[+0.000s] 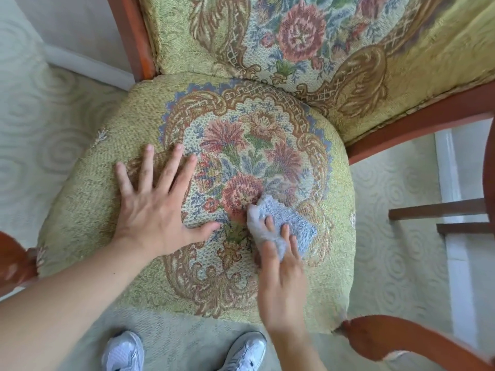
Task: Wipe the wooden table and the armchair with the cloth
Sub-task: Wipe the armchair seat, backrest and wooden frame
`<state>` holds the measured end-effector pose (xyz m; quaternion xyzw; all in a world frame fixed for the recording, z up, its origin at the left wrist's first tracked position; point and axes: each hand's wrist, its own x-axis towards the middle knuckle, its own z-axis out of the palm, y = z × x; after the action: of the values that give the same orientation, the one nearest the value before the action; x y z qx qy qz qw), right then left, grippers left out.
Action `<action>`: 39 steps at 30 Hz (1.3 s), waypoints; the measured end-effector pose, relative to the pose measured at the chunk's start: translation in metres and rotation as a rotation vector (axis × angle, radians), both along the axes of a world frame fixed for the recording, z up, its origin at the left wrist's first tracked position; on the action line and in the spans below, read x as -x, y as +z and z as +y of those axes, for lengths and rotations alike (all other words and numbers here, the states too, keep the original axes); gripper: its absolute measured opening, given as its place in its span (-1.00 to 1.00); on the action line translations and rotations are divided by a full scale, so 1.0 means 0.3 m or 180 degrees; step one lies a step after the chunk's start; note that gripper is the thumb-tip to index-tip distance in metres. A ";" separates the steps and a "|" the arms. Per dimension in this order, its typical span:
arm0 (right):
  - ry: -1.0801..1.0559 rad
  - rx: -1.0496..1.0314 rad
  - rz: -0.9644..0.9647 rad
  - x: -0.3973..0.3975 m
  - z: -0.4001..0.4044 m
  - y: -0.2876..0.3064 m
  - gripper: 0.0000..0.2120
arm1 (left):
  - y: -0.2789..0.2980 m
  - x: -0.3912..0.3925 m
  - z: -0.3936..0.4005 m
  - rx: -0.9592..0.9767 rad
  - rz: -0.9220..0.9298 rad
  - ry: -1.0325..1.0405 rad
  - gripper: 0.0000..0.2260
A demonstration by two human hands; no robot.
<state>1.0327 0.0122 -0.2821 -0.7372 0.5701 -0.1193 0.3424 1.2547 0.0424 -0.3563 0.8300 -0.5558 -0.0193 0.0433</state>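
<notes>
While pressing flat and open on the seat point(308, 290) at centre left, left hand point(155, 210); right hand point(281, 269), fingers curled, holding cloth point(284, 218) at centre.

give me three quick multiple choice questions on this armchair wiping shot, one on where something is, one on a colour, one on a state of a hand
1. Where is the cloth?
A. on the seat cushion
B. on the carpet
C. draped over the backrest

2. What colour is the cloth?
A. bright red
B. pale blue-grey
C. black

3. How is the left hand?
A. curled into a fist in the air
B. gripping the wooden armrest
C. flat on the seat with fingers spread

Answers:
1. A, the cloth lies on the flowered middle of the seat, under the fingers of the right hand.
2. B, its fluffy surface shows pale blue-grey.
3. C, the palm and straight spread fingers rest on the cushion left of the cloth.
</notes>
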 end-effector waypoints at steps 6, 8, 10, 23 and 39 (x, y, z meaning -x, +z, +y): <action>-0.2075 0.0440 -0.1287 -0.103 -0.298 0.163 -0.51 | -0.004 -0.004 0.023 -0.0013 0.0024 0.0031 0.10; -0.1233 0.1345 -0.0518 -0.162 -0.406 0.178 -0.46 | 0.003 -0.006 0.018 -0.0014 0.0033 0.0012 0.10; -0.0590 0.1557 -0.0043 -0.220 -0.488 0.127 -0.52 | 0.012 -0.004 0.008 -0.0015 0.0029 -0.0011 0.10; 0.1815 0.0900 0.0807 -0.249 -0.300 -0.087 -0.46 | 0.030 -0.001 0.011 -0.0204 0.0093 0.0005 0.10; -0.2328 0.0700 -0.1323 0.059 -0.279 0.193 -0.58 | 0.026 -0.011 0.010 -0.0190 0.0156 -0.0026 0.07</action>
<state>1.0151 -0.0715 -0.2240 -0.4792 0.6965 -0.4387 0.3046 1.2579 0.0454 -0.3486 0.8279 -0.5572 -0.0564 0.0320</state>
